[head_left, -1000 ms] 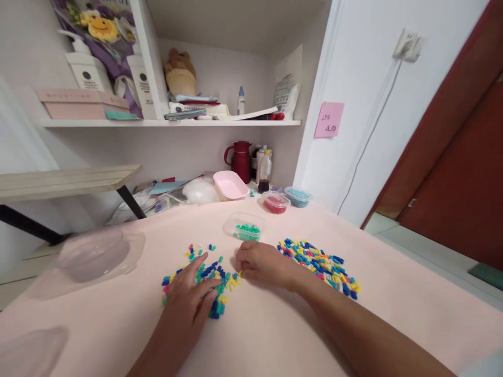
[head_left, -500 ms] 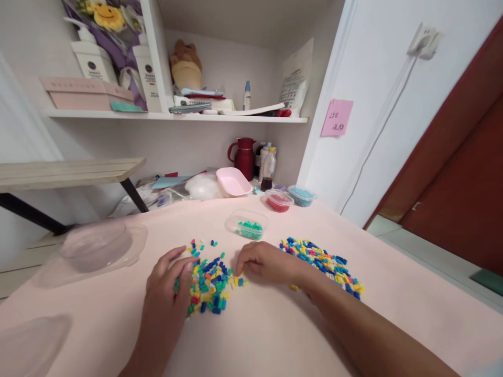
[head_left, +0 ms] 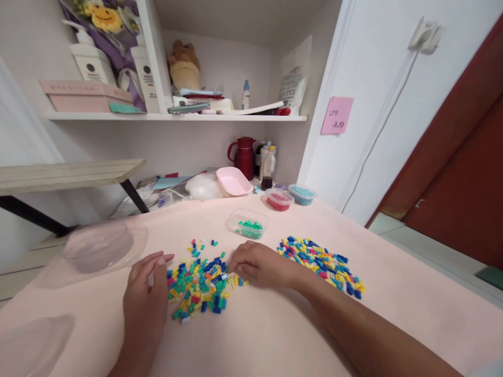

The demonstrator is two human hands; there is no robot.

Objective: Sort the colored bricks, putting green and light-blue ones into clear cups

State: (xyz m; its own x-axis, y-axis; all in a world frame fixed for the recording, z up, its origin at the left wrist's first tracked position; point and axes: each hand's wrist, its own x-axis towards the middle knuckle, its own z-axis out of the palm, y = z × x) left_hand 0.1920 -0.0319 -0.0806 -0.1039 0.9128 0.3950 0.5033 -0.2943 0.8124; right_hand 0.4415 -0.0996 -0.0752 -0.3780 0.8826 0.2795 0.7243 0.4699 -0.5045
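Note:
A mixed pile of small toy bricks [head_left: 202,285], in blue, green, yellow, red and white, lies between my two hands. At its left edge is my left hand [head_left: 147,293], fingers stretched towards the bricks and apart, holding nothing visible. My right hand [head_left: 259,266] is at the pile's right edge, fingers curled down and pinched together beside a few yellow bricks [head_left: 238,281]; its fingertips hide whatever they grip. Behind it stands a clear plastic container [head_left: 231,222] with green bricks [head_left: 251,229] inside. A second mixed pile of bricks [head_left: 320,262] spreads to the right, beyond my forearm.
Clear containers of red bricks [head_left: 279,199] and light blue bricks [head_left: 302,195] stand at the back right. A pink tray [head_left: 234,183] and a red jug [head_left: 244,157] are behind the table. Transparent plastic containers [head_left: 98,248] lie on the left, near a wooden bench [head_left: 70,173].
My left hand has drawn back left from over the pile, uncovering bricks there. My right hand has shifted slightly left, its fingertips now closer to the pile.

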